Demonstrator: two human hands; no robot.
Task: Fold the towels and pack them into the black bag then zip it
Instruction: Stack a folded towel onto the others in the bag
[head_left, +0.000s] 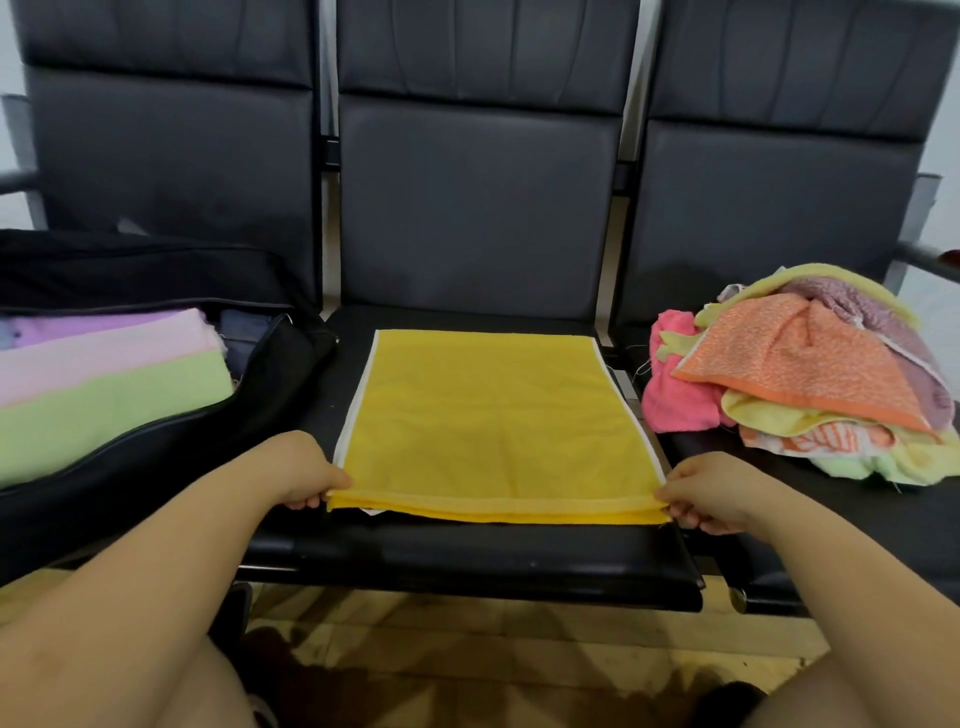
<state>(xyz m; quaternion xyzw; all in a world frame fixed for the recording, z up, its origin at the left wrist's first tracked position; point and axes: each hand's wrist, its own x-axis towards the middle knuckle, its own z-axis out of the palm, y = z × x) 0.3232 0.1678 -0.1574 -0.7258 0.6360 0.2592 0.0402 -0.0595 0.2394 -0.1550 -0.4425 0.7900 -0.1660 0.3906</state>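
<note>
- Yellow towel (493, 421) lies flat on the middle seat (467, 556) of a row of black padded chairs, its near edge doubled over and white borders showing along both sides.
- Left hand (301, 473) pinches the towel's near left corner, fingers curled under the fold and thumb on top.
- Right hand (706, 491) pinches the near right corner the same way; the two hands sit well apart, one at each end of the near edge.
- Black bag (171, 467) rests unzipped on the left seat, its flap thrown back against the backrest.
- Folded towels (104, 374) in purple, pink and green lie stacked inside the bag, with the green one nearest the camera.
- Loose pile (800, 374) of unfolded towels sits heaped on the right seat, an orange patterned one on top, with pink, pale yellow and mauve pieces around and beneath it.
- Bare forearms reach in from the lower corners of the frame, above a tan floor.
</note>
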